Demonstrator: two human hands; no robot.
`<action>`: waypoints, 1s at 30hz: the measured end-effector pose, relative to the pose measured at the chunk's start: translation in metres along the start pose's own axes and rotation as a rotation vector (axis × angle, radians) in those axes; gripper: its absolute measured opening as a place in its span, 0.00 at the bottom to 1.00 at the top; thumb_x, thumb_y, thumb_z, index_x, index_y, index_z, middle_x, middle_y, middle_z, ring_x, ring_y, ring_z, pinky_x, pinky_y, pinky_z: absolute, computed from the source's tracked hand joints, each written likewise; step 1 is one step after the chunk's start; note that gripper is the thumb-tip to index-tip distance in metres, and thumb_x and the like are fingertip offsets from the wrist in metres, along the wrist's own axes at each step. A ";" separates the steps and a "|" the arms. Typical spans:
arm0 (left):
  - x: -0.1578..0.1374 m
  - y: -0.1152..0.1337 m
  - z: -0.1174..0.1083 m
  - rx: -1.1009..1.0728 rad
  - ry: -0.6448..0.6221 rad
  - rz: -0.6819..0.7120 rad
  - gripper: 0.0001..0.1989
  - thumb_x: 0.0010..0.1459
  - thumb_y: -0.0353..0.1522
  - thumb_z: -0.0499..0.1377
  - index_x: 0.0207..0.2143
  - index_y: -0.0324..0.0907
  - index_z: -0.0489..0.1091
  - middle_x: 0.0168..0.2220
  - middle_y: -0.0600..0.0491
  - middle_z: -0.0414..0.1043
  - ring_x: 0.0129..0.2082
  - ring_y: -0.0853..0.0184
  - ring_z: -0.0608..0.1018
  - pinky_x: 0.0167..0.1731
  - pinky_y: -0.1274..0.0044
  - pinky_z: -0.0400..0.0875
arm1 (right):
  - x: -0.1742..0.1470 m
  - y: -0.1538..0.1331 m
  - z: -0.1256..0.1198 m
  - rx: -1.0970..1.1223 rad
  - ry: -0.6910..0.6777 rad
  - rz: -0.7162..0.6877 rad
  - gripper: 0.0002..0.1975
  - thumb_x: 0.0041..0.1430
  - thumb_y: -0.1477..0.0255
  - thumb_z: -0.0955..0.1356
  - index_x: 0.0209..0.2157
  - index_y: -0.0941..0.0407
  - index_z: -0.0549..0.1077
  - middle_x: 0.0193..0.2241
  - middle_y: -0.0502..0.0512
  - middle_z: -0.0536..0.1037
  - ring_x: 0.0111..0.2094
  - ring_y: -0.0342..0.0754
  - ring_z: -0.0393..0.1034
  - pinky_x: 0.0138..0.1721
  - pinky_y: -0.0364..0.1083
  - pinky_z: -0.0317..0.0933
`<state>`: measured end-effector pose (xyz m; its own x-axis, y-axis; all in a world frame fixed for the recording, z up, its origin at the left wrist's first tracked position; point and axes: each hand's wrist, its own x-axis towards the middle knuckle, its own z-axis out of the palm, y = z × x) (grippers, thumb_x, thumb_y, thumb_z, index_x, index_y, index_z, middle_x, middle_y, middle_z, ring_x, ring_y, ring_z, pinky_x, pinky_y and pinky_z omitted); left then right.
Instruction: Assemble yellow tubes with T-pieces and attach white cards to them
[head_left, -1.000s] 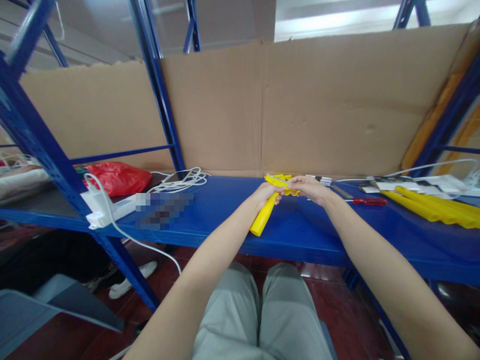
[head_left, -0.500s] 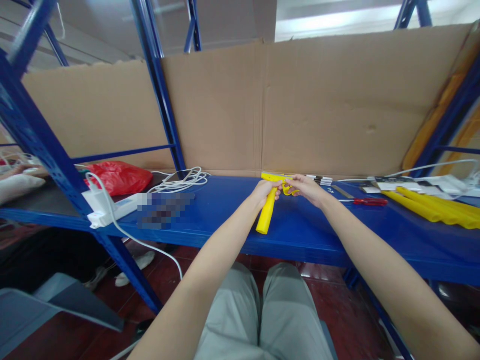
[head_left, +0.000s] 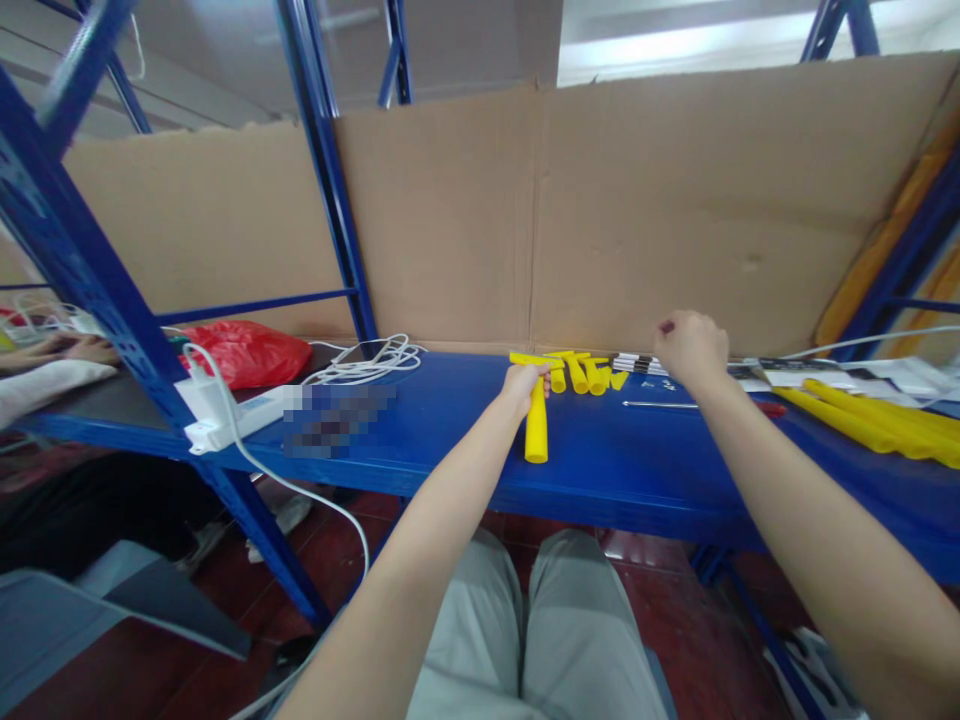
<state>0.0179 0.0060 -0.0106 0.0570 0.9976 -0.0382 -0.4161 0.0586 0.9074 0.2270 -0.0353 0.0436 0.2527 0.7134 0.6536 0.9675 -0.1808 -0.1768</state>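
a brown cardboard panel (head_left: pixel 637 220) walls off the back of the blue table (head_left: pixel 457 415), whose front edge runs just beyond the person's knees (head_left: pixel 566 590). long yellow tubes (head_left: pixel 870 425) lie at the far right; a red bag (head_left: pixel 244 355) sits at the left, behind a white power strip (head_left: pixel 251 420). blue surface stretches open between the power strip and the left hand (head_left: pixel 527 384), and again from that hand across to the right forearm (head_left: pixel 795 500). the left hand grasps a yellow tube (head_left: pixel 536 435) by its upper part, the lower end pointing toward the front edge and near it. the right hand (head_left: pixel 694 347) is raised close to the panel, well apart from the tube, its fingers curled; whether they hold anything i cannot tell. short yellow pieces (head_left: pixel 579 376) lie in a row just right of the left hand. farther right is a screwdriver (head_left: pixel 664 405), partly hidden by the right forearm, with tiny pale bits (head_left: pixel 667 384) behind its shaft.
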 end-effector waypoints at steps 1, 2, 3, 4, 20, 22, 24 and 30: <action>0.000 0.000 0.000 -0.003 -0.001 0.004 0.09 0.51 0.19 0.61 0.23 0.36 0.66 0.14 0.59 0.61 0.11 0.78 0.61 0.13 0.84 0.55 | 0.002 0.005 -0.005 -0.068 -0.044 -0.008 0.16 0.60 0.73 0.59 0.40 0.60 0.76 0.41 0.69 0.76 0.46 0.61 0.69 0.43 0.56 0.62; 0.000 0.000 0.000 -0.003 -0.002 0.008 0.09 0.51 0.19 0.60 0.23 0.36 0.65 0.14 0.58 0.61 0.11 0.78 0.61 0.13 0.84 0.54 | 0.003 0.011 -0.009 -0.143 -0.106 -0.015 0.16 0.59 0.74 0.59 0.41 0.60 0.76 0.42 0.70 0.76 0.47 0.61 0.68 0.44 0.57 0.61; 0.000 0.000 0.000 0.000 -0.005 0.009 0.09 0.51 0.19 0.60 0.22 0.36 0.65 0.14 0.58 0.61 0.11 0.78 0.61 0.13 0.84 0.55 | 0.005 0.018 -0.012 -0.221 -0.185 -0.017 0.17 0.59 0.76 0.59 0.42 0.61 0.76 0.44 0.70 0.76 0.49 0.61 0.67 0.45 0.58 0.60; 0.000 0.000 0.000 0.007 -0.007 0.006 0.10 0.52 0.18 0.59 0.22 0.36 0.65 0.14 0.58 0.61 0.11 0.78 0.61 0.13 0.83 0.55 | 0.006 0.026 -0.014 -0.300 -0.272 -0.013 0.17 0.59 0.77 0.59 0.43 0.62 0.76 0.46 0.71 0.75 0.51 0.62 0.66 0.47 0.59 0.59; -0.012 0.010 0.003 0.058 -0.009 -0.043 0.08 0.57 0.18 0.53 0.28 0.34 0.67 0.14 0.59 0.60 0.12 0.76 0.61 0.15 0.82 0.56 | -0.002 0.090 0.051 -0.494 -0.405 -0.249 0.15 0.56 0.81 0.61 0.33 0.54 0.79 0.39 0.69 0.80 0.48 0.65 0.70 0.49 0.70 0.52; -0.013 0.011 0.003 0.059 -0.007 -0.034 0.08 0.57 0.18 0.53 0.27 0.34 0.67 0.14 0.58 0.60 0.12 0.76 0.61 0.15 0.82 0.56 | -0.001 0.086 0.056 -0.450 -0.394 -0.285 0.16 0.54 0.80 0.61 0.35 0.54 0.79 0.38 0.68 0.80 0.46 0.64 0.71 0.47 0.68 0.55; -0.014 0.011 0.004 0.063 -0.005 -0.029 0.09 0.57 0.18 0.53 0.26 0.35 0.66 0.15 0.58 0.60 0.12 0.76 0.61 0.15 0.82 0.56 | 0.000 0.077 0.059 -0.415 -0.400 -0.316 0.14 0.53 0.79 0.62 0.32 0.55 0.78 0.37 0.67 0.80 0.46 0.63 0.72 0.46 0.66 0.57; -0.017 0.012 0.004 0.050 -0.004 -0.041 0.13 0.57 0.18 0.53 0.22 0.37 0.63 0.14 0.59 0.59 0.11 0.78 0.60 0.14 0.83 0.54 | -0.003 0.025 0.063 -0.338 -0.524 -0.285 0.08 0.50 0.79 0.66 0.28 0.57 0.78 0.35 0.68 0.80 0.46 0.62 0.73 0.46 0.61 0.60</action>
<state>0.0160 -0.0099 0.0027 0.0768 0.9943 -0.0737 -0.3673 0.0970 0.9250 0.2504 0.0005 -0.0088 0.0331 0.9825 0.1835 0.9667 -0.0781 0.2439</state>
